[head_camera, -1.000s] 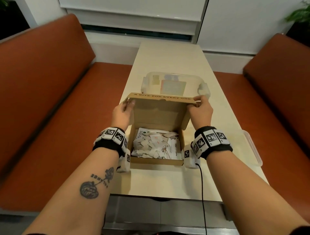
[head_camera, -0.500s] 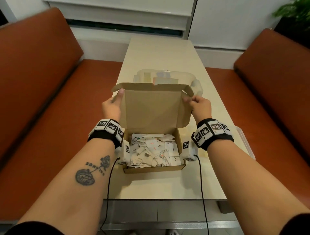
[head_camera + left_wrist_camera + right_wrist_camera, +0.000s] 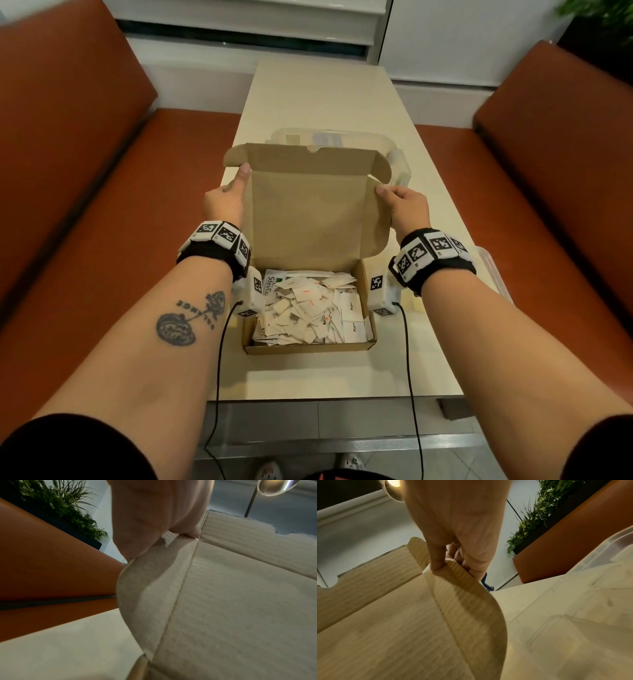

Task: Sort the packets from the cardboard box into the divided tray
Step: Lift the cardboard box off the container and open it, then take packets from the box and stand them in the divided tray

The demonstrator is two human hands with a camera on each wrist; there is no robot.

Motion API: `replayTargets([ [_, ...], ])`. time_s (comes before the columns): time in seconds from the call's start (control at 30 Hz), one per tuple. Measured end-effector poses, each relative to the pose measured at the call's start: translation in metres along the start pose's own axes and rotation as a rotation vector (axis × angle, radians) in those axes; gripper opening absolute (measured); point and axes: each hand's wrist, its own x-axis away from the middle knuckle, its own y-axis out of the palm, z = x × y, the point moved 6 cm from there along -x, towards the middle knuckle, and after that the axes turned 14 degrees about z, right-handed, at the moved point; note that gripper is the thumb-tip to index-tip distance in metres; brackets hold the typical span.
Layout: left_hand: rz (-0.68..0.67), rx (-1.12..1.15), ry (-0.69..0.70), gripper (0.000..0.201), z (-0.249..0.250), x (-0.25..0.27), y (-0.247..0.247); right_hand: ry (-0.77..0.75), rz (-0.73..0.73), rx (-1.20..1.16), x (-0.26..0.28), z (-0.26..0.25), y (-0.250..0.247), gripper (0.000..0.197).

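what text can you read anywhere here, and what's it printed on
"Stevia": on a white packet at the cardboard box's back left corner.
"Pepper", faint: on packets along the box's right side.
Red print on other packets: too small to read.
Forearm tattoo lettering: upside down and unclear.
Wristband markers: patterns only.

Both forearms reach toward 12 o'clock — the left hand (image 3: 226, 202) pinches at 11 o'clock, the right hand (image 3: 406, 205) at 1 o'clock, fingers curled.
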Motion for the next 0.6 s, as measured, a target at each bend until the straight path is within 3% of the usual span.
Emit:
replayTargets([
  [0.2,-0.006,-0.053,0.001,0.056,-0.005,-0.001,-0.004,0.008,-0.005,0.023,0.005,0.000,0.002,0.014],
  [0.4,0.003,-0.006,0.052,0.061,-0.006,0.011,-0.011,0.023,-0.011,0.058,0.019,0.011,-0.003,0.028],
  [0.6,-0.009,0.041,0.081,0.052,-0.024,0.022,-0.018,0.006,-0.058,0.170,0.036,0.033,-0.010,0.012],
])
